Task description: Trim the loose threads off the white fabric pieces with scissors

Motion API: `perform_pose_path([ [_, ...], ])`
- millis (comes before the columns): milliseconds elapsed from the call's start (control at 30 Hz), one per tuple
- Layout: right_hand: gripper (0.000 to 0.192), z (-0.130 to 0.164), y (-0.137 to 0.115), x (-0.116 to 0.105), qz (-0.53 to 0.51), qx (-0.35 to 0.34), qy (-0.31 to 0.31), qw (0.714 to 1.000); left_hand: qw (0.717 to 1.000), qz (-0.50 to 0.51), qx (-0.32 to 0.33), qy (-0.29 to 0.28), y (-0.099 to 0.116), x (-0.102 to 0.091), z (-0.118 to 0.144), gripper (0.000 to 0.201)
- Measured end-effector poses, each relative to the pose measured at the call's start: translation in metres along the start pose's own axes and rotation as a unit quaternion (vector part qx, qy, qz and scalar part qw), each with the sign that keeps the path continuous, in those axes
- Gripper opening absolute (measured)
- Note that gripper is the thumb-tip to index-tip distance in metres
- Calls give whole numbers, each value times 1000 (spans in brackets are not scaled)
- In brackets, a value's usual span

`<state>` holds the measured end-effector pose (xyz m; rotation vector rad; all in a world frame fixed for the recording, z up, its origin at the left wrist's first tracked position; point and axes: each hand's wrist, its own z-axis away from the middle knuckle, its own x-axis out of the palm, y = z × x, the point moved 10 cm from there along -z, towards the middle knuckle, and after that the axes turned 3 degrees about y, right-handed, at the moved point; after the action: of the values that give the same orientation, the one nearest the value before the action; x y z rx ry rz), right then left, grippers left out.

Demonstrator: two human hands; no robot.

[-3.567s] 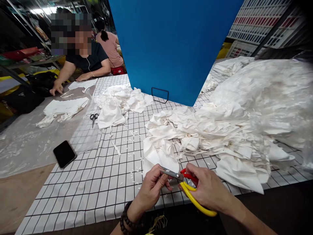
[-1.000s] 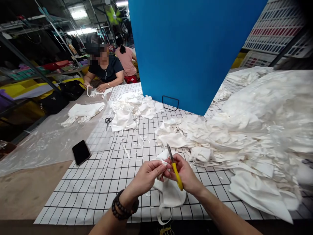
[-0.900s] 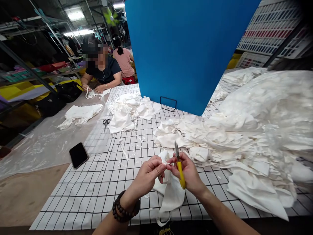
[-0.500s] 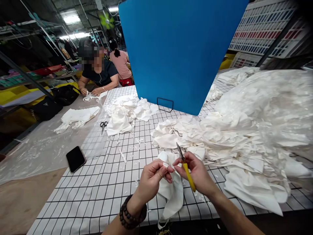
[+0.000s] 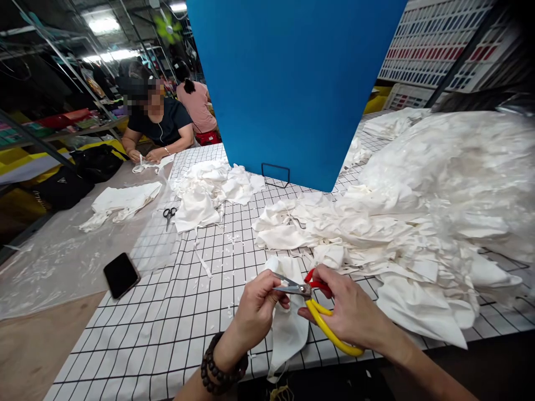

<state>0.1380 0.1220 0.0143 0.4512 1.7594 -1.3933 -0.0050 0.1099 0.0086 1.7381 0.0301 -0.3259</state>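
While a white cloth piece [image 5: 287, 328] is pinched in the closed fingers of the left hand [image 5: 257, 312] just above the checked surface [image 5: 175, 312], yellow-and-red scissors [image 5: 311, 303] are gripped by the right hand [image 5: 353, 314], fingers curled tight around the handles. The blades are laid against the cloth's upper edge, beside a large heap of white cloth [image 5: 397, 234].
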Motion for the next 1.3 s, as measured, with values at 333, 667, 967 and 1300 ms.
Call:
perform_pose_path([
  [333,31,1,4,7,40,15,-4,999,995,95,-40,-12,-1,2,1,23],
  [667,28,2,2,3,70,-10,8,997,989,122,-75,-43,-12,5,5,25],
  [967,32,0,2,9,44,-37,25,998,987,121,-89,-49,-11,5,5,28],
  [1300,32,8,78,11,-268,112,76,954,962,-264,-70,-11,-50,13,11,52],
])
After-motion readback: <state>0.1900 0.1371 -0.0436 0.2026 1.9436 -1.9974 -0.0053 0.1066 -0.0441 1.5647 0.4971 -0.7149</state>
